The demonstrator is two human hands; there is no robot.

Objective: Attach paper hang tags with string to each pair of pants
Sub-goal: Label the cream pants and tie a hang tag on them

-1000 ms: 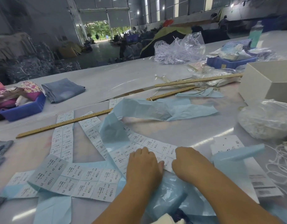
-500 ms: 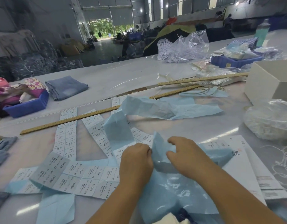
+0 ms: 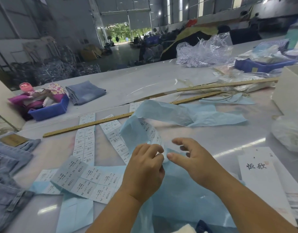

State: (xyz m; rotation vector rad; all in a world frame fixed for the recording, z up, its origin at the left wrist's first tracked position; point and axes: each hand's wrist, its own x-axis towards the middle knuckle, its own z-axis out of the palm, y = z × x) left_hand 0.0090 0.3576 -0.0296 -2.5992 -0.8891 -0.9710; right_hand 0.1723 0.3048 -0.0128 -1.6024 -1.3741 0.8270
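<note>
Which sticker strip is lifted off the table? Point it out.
The sticker strip curling up between the hands, pinched by the left hand. The other strips lie flat on the table to its left.

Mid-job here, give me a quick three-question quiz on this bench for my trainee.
1. True or false: the left hand pinches the curled end of a label strip that lifts off the table.
2. Multiple choice: the folded jeans at the far left lie A) inside the blue bin, B) beside the blue bin on its right, C) on the long wooden ruler.
3. Fill in: the white hang tag with black brush characters lies to the ___ of the right hand.

Key: 1 true; 2 B; 3 right.
</note>
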